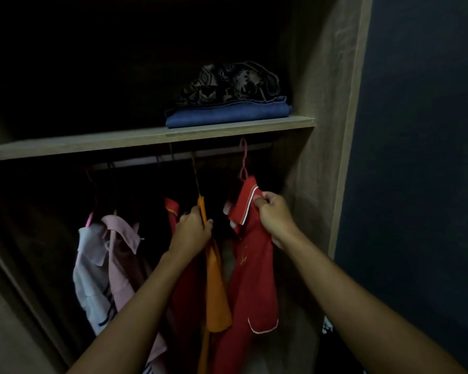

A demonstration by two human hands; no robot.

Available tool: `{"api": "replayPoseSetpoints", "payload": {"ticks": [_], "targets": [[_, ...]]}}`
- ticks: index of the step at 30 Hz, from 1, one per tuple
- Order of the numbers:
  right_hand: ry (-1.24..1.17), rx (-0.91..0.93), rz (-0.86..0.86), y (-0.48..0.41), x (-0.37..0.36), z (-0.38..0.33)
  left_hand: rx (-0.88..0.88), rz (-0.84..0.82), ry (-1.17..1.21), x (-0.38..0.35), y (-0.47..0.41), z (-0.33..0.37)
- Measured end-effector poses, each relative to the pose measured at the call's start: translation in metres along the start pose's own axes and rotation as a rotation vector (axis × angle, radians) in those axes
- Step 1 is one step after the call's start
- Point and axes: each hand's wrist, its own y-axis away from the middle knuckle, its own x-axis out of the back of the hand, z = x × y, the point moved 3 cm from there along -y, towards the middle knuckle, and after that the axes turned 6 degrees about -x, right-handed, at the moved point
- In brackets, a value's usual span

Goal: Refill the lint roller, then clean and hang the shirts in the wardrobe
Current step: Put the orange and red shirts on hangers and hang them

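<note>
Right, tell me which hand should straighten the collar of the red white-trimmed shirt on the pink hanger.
Right hand: it already pinches the collar of the red white-trimmed shirt under the pink hanger. The left hand is occupied gripping the orange garment beside it.

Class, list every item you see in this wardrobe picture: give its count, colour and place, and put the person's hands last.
Shelf: one, pale wood, above the rail.
Folded cloths: two, patterned dark on blue, on the shelf at right.
Rail: one, dark, under the shelf.
Red polo shirt: one, white-trimmed, on a pink hanger, rightmost.
Orange garment: one, centre.
Second red shirt: one, behind the orange.
Pink shirt: one, left.
White shirt: one, far left.
Left hand: grip on the orange garment.
Right hand: grip on the polo collar.
</note>
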Motion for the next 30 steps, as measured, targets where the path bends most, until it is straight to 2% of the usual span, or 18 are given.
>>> {"api": "replayPoseSetpoints", "payload": {"ticks": [11, 19, 22, 26, 30], "targets": [[0.110, 0.029, 0.027, -0.060, -0.009, 0.018, -0.021, -0.021, -0.005, -0.015, -0.009, 0.013], [0.227, 0.078, -0.060, -0.062, 0.002, 0.035, -0.046, 0.013, -0.032, -0.013, -0.005, 0.014], [0.312, 0.100, -0.047, -0.061, 0.005, 0.039, -0.086, 0.075, -0.061, -0.006, 0.000, 0.013], [0.374, 0.338, 0.181, -0.035, 0.010, 0.014, -0.190, 0.212, 0.006, 0.014, 0.008, 0.012], [0.218, 0.564, 0.047, 0.010, -0.018, -0.023, -0.293, 0.449, 0.061, 0.053, 0.023, 0.007]]}}
